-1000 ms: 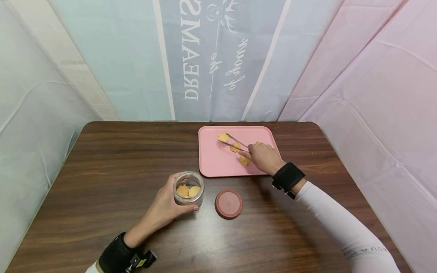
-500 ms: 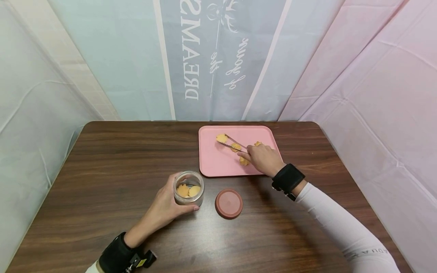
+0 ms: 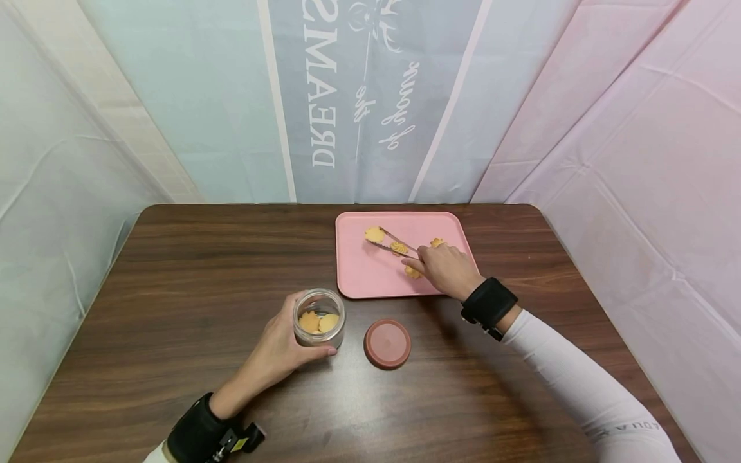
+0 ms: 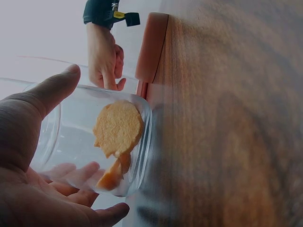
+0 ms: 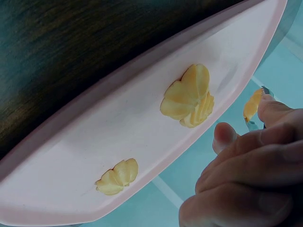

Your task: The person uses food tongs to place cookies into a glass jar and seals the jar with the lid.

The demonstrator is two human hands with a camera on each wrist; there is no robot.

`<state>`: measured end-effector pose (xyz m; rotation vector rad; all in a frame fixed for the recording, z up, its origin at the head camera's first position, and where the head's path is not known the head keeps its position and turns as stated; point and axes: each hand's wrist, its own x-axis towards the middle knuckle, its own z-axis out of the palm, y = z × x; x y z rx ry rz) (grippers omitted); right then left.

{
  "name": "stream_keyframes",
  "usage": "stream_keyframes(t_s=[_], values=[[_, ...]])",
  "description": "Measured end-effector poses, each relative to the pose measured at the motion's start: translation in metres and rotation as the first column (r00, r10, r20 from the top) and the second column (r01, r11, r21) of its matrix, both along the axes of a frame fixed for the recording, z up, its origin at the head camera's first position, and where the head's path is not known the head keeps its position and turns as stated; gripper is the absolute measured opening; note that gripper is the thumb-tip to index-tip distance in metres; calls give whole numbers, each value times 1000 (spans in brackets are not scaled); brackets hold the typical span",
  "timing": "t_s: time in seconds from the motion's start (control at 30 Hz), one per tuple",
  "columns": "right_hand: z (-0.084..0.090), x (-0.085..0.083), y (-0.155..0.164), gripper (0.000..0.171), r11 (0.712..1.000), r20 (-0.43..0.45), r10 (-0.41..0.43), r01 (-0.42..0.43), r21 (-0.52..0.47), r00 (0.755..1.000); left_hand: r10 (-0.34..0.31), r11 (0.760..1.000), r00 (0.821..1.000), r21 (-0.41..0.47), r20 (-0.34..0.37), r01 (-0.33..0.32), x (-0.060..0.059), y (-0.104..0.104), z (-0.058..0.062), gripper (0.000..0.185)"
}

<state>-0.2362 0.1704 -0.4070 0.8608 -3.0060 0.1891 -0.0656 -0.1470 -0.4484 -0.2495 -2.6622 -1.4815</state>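
Observation:
My left hand [image 3: 280,344] grips a clear glass jar [image 3: 320,341] standing upright, thumb on its near side and fingers round the far side. Two pale cookies [image 4: 119,127] lie at the jar's bottom. My right hand [image 3: 450,269] holds metal tongs [image 3: 399,243] over the pink tray [image 3: 359,280]. Between the tong tips is a yellow cookie [image 3: 374,235]; in the right wrist view this cookie [image 5: 253,104] appears raised off the tray. Several other cookies lie on the tray, including a swirled one [image 3: 399,248] under the tongs and one [image 3: 437,242] beyond the hand.
A reddish-brown round lid [image 3: 388,344] lies on the dark wooden table [image 3: 231,257], between the jar and my right forearm. Fabric curtains [image 3: 231,96] hang behind the table and at both sides.
The tongs and the cookie between their tips have shifted slightly left over the tray. My left hand and the jar stay in place.

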Motion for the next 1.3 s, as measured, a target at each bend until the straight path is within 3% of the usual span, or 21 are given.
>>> stream_keyframes(t_s=[0.63, 1.3], values=[[4, 3, -2, 45, 1000, -7, 16, -16, -1, 1000, 3, 1000, 1000, -6, -10, -3, -1, 1, 0, 101], [19, 24, -13, 44, 999, -61, 44, -46, -23, 997, 1, 1000, 1000, -9, -9, -1, 1, 0, 1, 100]])
